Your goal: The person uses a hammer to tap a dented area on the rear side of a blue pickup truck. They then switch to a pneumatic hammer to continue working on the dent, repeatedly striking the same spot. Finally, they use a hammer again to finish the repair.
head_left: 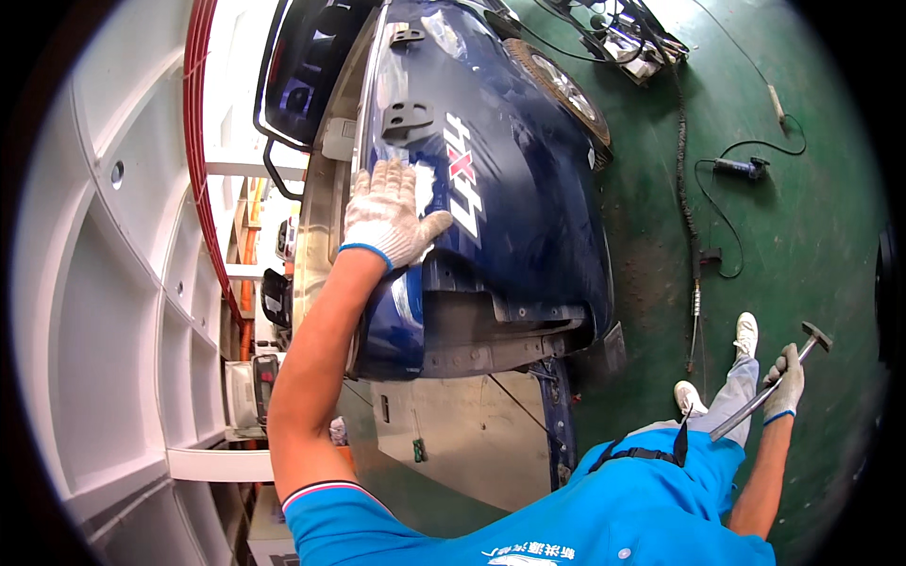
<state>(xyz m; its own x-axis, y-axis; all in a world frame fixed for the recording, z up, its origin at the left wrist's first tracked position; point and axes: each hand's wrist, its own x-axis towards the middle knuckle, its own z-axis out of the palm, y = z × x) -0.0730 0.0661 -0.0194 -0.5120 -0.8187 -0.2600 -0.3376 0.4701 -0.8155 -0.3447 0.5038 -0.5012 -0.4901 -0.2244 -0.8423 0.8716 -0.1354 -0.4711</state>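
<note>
My left hand [389,215], in a white knit glove with a blue cuff, lies flat with its fingers stretched out on the upper edge of a dark blue vehicle side panel [528,217]. A whitish bare patch [425,189] shows beside its fingers. Low at my right side, my right hand [785,379], also gloved, is wrapped round the handle of a hammer [817,337]. The hammer's head points away from me and its handle end reaches back toward my waist. Two black brackets [408,119] are on the panel beyond my left hand.
An opening [472,330] gapes in the panel's near corner. A lowered tailgate [462,443] is below it. On the green floor lie a corded power tool [741,168] and a dark hose [683,170]. A wheel [564,90] and an equipment cart [632,47] stand farther off.
</note>
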